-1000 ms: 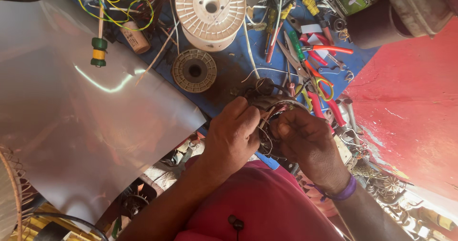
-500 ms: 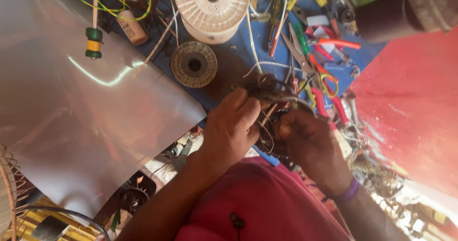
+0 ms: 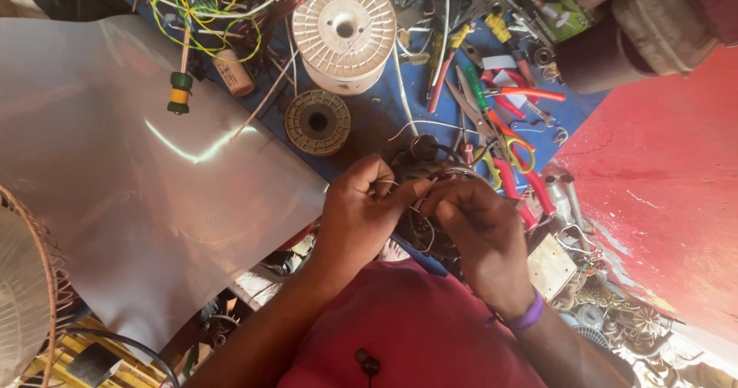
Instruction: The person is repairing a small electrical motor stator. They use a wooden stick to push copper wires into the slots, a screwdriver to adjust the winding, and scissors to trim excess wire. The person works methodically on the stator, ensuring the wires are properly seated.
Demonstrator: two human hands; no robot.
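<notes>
Both hands meet over a dark wound motor coil [image 3: 421, 203] with thin wires, which lies at the near edge of the blue surface [image 3: 369, 123], about midway along it. The left hand [image 3: 357, 215] has its fingers clenched on the coil's left side, the thumb and forefinger pinching a thin pale wire [image 3: 419, 200]. The right hand [image 3: 480, 230] grips the coil from the right, its fingers curled over the top and meeting the left thumb; a purple wristband [image 3: 529, 315] sits on that wrist.

Just beyond the coil, toward the far edge, an empty tan spool [image 3: 317, 121] lies flat, and a larger white spool [image 3: 344, 31] stands behind it. To the right of the hands a heap of hand tools [image 3: 500, 107] spreads over the surface: red-handled pliers, a green-handled screwdriver and scissors among them. A large sheet of glossy grey film [image 3: 131, 203] covers the left part of the surface, with a yellow-and-green-handled tool [image 3: 181, 96] at its far edge beside a tangle of yellow and green wires [image 3: 204, 8]. A red panel [image 3: 661, 196] runs along the right side.
</notes>
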